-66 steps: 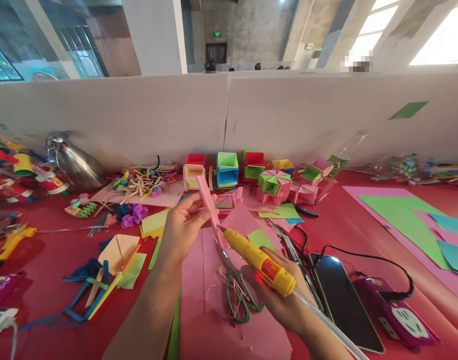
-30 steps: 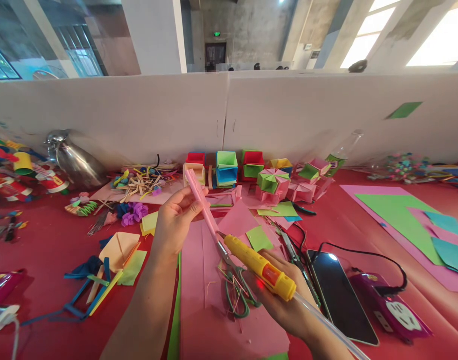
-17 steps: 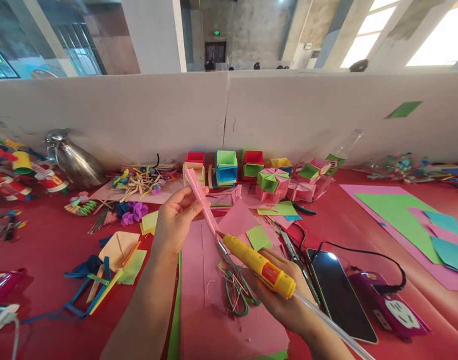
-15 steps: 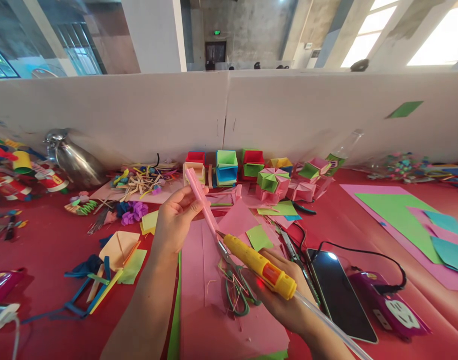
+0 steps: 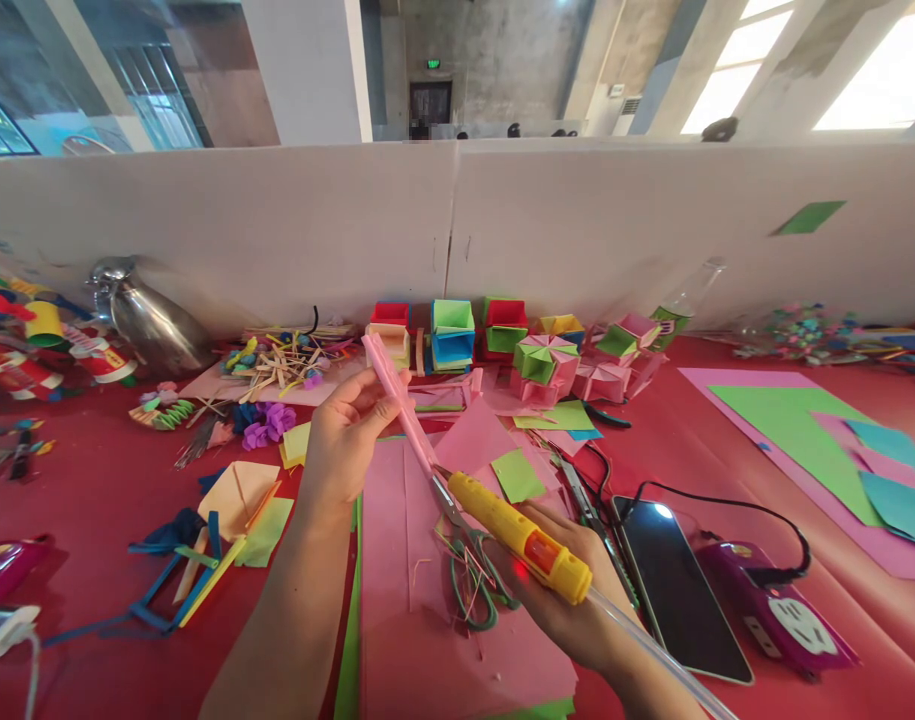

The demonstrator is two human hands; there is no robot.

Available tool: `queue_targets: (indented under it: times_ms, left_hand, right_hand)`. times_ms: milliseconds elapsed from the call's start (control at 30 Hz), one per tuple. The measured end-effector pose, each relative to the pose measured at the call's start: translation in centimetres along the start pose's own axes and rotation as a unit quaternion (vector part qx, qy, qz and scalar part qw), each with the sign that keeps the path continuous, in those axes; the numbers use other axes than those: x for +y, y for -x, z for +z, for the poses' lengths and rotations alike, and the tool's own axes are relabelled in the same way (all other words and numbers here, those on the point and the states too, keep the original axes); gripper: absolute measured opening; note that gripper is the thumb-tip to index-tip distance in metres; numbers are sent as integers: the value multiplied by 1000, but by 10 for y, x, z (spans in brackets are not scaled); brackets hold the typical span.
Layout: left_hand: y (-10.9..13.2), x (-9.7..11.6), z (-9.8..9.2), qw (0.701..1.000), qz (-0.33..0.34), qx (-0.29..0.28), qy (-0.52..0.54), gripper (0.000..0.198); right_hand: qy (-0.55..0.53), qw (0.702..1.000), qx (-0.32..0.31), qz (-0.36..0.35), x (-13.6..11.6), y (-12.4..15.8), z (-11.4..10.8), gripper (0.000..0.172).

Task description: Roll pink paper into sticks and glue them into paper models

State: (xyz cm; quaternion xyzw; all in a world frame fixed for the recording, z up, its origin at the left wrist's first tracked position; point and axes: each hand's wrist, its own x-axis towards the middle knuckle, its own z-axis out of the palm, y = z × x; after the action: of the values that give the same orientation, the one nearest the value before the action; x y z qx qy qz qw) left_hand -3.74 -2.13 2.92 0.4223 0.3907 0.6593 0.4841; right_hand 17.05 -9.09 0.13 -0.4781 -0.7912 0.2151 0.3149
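Between the thumb and fingers of my left hand (image 5: 352, 425) is a folded pink paper strip (image 5: 403, 405), slanting down toward the right. My right hand (image 5: 558, 580) is closed around a yellow hot glue gun (image 5: 521, 535), with a clear glue stick (image 5: 659, 650) coming out of its back end. The gun's nozzle is at the strip's lower end; whether it touches cannot be made out. Beneath the gun, green-handled scissors (image 5: 472, 590) lie on pink paper sheets (image 5: 419, 660), with thin scraps over the handles.
Folded paper boxes (image 5: 452, 340) and pink paper pieces (image 5: 547, 372) stand along the white partition (image 5: 277, 220). A phone (image 5: 686, 590) and a purple power strip (image 5: 787, 610) lie to the right. A metal jug (image 5: 153, 320), wooden sticks (image 5: 284, 362) and coloured strips (image 5: 209, 575) are on the left.
The pink strip's upper end has shifted slightly left, and my left hand has moved a little left with it. The glue gun has stayed nearly in place.
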Motion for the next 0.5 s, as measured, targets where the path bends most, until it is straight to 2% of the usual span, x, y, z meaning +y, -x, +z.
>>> queue_targets:
  times_ms: [267, 367, 433, 500]
  left_hand:
    - [-1, 0, -1, 1000, 15, 11, 5, 32]
    - [-2, 0, -2, 1000, 18, 18, 8, 30]
    - [-4, -1, -3, 999, 21, 25, 7, 30]
    - [-6, -4, -4, 999, 25, 31, 5, 32]
  right_hand:
    - [12, 1000, -2, -2, -3, 2, -1, 24]
    - [23, 1000, 12, -5, 3, 3, -2, 18]
    - [39, 998, 42, 21, 16, 3, -7, 16]
    - [94, 989, 61, 98, 37, -1, -16, 21]
